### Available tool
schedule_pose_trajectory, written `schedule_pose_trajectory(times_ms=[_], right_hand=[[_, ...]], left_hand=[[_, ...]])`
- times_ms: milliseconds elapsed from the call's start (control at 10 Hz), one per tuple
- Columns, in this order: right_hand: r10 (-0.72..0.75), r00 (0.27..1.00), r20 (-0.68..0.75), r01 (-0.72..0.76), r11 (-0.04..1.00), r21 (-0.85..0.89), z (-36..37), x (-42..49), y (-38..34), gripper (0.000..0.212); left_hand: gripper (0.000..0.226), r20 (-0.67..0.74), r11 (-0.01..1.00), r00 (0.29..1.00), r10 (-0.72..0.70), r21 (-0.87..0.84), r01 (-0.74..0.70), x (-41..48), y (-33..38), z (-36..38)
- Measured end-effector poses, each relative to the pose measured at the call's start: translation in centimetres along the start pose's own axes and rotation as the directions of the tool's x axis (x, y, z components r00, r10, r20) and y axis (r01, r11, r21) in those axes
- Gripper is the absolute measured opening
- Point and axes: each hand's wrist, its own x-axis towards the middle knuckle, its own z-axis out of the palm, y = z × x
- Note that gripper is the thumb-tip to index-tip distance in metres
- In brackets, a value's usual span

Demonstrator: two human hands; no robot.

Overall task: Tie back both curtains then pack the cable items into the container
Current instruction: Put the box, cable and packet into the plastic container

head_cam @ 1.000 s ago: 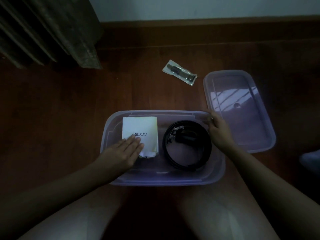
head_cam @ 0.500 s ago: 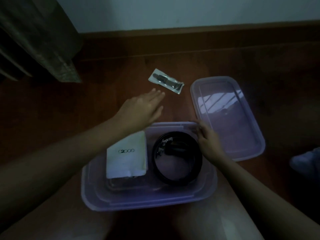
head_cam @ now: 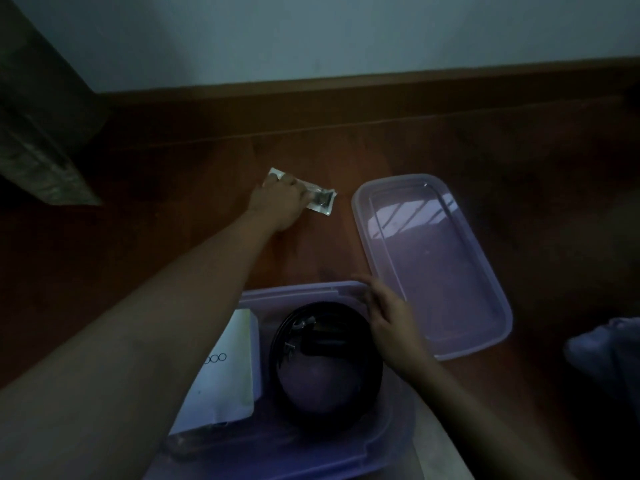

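Head view: my left grip on the last loose packet

Head view is the only one I have. My left grip (head_cam: 278, 202) reaches out over the floor (head_cam: 173, 244), fingers curled down onto the small sealed packet (head_cam: 322, 200). The packet lies well beyond the container (head_cam: 301, 292). I seem to have its near end pinched, and as far as I can tell it is not lifted yet. My right grip (head_cam: 388, 320) lies loose and uncurled on the container's far right rim, steadying it and holding nothing.

Inside the container, the white pouch (head_cam: 225, 375) sits on the left with the coiled black cable (head_cam: 329, 365) just beside it. The lid (head_cam: 433, 265) lies on the floor just right of the container.

I judge the packing nearly done: two items are in, and this packet looks like the last one out. After it goes in, only the lid is left. Of the curtains, only a dim hem (head_cam: 41, 150) shows at far left, so I cannot tell whether they are tied back.
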Motion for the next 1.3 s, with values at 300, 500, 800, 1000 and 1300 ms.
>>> schedule_pose_trajectory(times_ms=[300,500,800,1000,1300], right_hand=[[-0.004,1.0,0.01,0.005,1.0,-0.017,-0.3,-0.1,-0.4,0.043],[-0.015,1.0,0.009,0.015,1.0,-0.013,-0.3,-0.2,-0.3,0.035],[0.01,0.999,0.034,-0.01,1.0,0.017,-0.4,0.0,-0.3,0.032],[0.053,0.998,0.029,-0.055,0.993,0.107,-0.2,0.1,-0.2,0.03],[0.052,0.997,0.054,-0.058,0.992,0.114,-0.5,-0.1,-0.9,0.022]], left_hand=[[0.049,0.007,0.867,0.921,-0.389,-0.336,0.368,0.5,-0.1,1.7],[0.046,0.1,0.716,0.944,-0.316,-0.627,0.306,-0.3,-3.1,1.5],[0.021,-0.078,0.442,0.992,-0.096,-0.896,-0.028,-7.0,-1.4,-3.7],[0.014,-0.089,0.596,0.986,0.142,-0.787,-0.156,-16.2,-1.5,-3.8],[0.016,-0.241,0.843,0.884,0.4,-0.283,-0.458,-17.4,0.2,0.7]])
